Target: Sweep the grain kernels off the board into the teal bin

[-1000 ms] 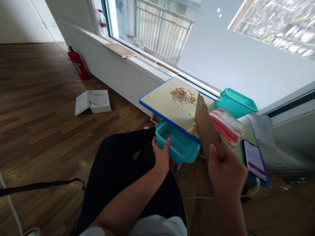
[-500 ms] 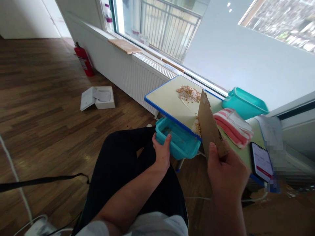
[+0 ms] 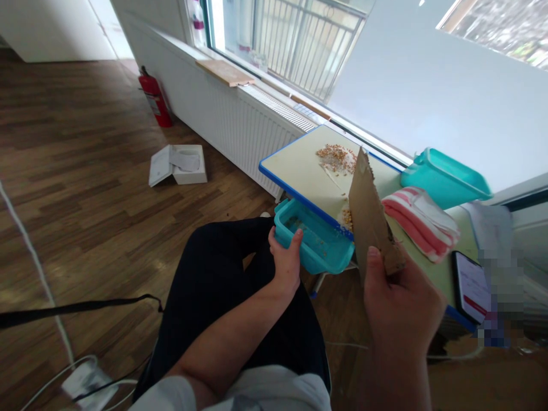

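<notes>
My left hand (image 3: 285, 260) grips the near corner of a teal plastic tub (image 3: 317, 242), holding it just under the blue front edge of a small pale table (image 3: 299, 171). My right hand (image 3: 400, 302) is closed on a brown cardboard piece (image 3: 370, 220) that stands on edge on the table top. A small heap of grains (image 3: 347, 217) lies against the card at the table's edge, right above the tub. A larger pile of grains (image 3: 336, 155) sits farther back on the table. A few grains lie inside the tub.
A second teal tub (image 3: 445, 178) and a red-and-white striped cloth (image 3: 422, 222) sit at the table's right, with a phone (image 3: 471, 285) nearer me. On the wooden floor lie an open white box (image 3: 177, 164), a red fire extinguisher (image 3: 154, 101) by the radiator, and cables (image 3: 43, 285).
The card and the small heap of grains have slid closer to the table's front edge over the tub. The view has shifted slightly; both hands keep their grips.
</notes>
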Demonstrator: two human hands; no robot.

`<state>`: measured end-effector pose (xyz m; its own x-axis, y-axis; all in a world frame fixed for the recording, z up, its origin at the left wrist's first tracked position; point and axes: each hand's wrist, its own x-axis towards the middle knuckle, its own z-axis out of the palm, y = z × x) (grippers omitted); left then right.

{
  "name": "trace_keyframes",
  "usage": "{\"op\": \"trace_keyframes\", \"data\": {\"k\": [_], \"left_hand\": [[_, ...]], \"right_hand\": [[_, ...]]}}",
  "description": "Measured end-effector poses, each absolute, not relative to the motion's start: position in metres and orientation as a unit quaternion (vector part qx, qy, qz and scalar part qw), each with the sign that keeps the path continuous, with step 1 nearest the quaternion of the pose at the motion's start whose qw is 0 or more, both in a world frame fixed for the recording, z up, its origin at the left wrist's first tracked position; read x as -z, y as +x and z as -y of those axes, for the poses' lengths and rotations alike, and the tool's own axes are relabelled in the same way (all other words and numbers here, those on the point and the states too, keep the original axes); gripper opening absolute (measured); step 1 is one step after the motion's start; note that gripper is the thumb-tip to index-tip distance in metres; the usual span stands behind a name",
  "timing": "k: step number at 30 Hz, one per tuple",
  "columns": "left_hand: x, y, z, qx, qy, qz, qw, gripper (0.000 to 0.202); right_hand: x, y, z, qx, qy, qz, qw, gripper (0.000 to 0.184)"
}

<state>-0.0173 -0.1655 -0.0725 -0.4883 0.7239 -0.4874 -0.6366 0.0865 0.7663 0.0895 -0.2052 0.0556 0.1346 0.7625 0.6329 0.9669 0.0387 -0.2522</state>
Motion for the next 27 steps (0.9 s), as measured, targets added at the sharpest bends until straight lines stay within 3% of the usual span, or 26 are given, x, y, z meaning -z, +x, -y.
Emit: {"op": "trace_keyframes", "data": {"k": [27], "left_hand": [[0.068, -0.009, 0.170, -0.654, 0.028, -0.546, 0.523, 0.082]], "right_hand": [[-0.053, 0.110, 0.220, 0.190, -0.702, 0.590, 0.350, 0.042]]}}
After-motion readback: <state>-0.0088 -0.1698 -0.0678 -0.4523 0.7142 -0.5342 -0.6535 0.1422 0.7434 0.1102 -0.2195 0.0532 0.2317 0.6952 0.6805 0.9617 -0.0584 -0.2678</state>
